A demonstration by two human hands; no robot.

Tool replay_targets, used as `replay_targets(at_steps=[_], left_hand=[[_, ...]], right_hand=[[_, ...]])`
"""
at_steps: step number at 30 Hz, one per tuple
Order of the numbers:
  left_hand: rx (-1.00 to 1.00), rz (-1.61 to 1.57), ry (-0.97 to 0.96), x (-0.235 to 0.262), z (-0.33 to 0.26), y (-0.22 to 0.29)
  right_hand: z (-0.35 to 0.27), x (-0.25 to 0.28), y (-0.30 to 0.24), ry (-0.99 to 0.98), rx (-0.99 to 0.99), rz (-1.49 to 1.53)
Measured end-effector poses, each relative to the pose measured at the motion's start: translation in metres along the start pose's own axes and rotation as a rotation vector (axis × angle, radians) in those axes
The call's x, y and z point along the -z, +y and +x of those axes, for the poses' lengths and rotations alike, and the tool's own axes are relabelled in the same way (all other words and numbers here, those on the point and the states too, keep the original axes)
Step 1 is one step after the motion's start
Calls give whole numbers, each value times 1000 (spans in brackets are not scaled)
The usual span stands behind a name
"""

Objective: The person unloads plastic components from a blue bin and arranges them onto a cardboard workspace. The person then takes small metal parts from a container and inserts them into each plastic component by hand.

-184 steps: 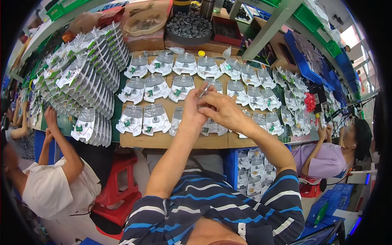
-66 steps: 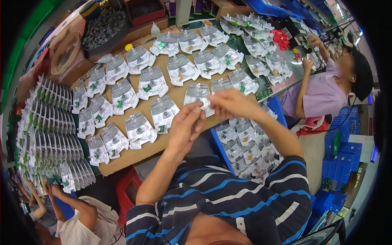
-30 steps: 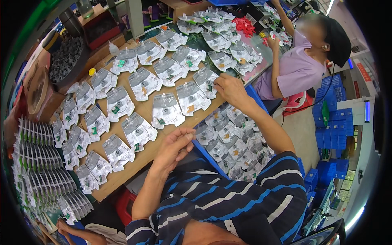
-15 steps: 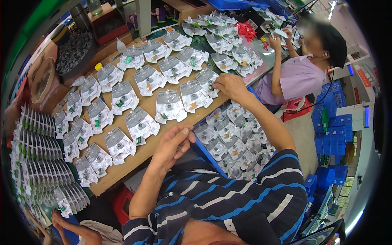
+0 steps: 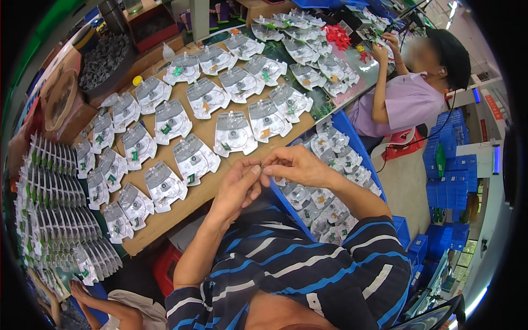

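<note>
My left hand (image 5: 237,186) and my right hand (image 5: 301,165) meet fingertip to fingertip at the near edge of the brown board (image 5: 201,193). Thumb and forefinger are pinched together on each, and whatever they hold is too small to make out. Just beyond my fingers lies a grey-and-transparent plastic housing (image 5: 233,135) with a small green circuit board. Another housing (image 5: 268,119), with an orange-brown piece, lies to its right. A third housing (image 5: 290,102) rests at the board's right end. Similar housings cover the board in rows.
Right of my hands, a blue crate (image 5: 360,147) holds many housings. Nested housings form tall stacks (image 5: 55,203) at the left. A dark tub (image 5: 104,63) of small grey parts stands far left. Red pieces (image 5: 336,36) lie at the back, near a seated co-worker (image 5: 410,99) in lilac.
My right hand has left the housing at the board's right end and come back to my left hand's fingertips. My left hand stays in nearly the same place, fingers still closed.
</note>
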State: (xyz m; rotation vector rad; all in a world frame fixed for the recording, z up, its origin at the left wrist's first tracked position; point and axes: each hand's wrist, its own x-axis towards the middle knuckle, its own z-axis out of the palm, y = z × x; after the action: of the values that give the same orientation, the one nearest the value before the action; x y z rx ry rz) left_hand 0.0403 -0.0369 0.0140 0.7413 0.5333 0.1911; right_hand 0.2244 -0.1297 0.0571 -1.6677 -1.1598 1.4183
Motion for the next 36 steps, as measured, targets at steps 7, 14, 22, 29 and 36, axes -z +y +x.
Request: replay_targets(at_steps=[7, 14, 22, 29, 36], left_hand=[[17, 31, -52, 6, 9, 0], [60, -143, -12, 18, 16, -1], [111, -235, -64, 27, 8, 6], [83, -169, -65, 32, 1, 7], [25, -335, -23, 30, -8, 10]], right_hand=[[5, 4, -11, 17, 36, -181], [32, 35, 10, 500, 150, -423], [57, 33, 33, 562, 281, -1003], [63, 32, 30, 512, 216, -1006], [45, 24, -7, 633, 288, -919]])
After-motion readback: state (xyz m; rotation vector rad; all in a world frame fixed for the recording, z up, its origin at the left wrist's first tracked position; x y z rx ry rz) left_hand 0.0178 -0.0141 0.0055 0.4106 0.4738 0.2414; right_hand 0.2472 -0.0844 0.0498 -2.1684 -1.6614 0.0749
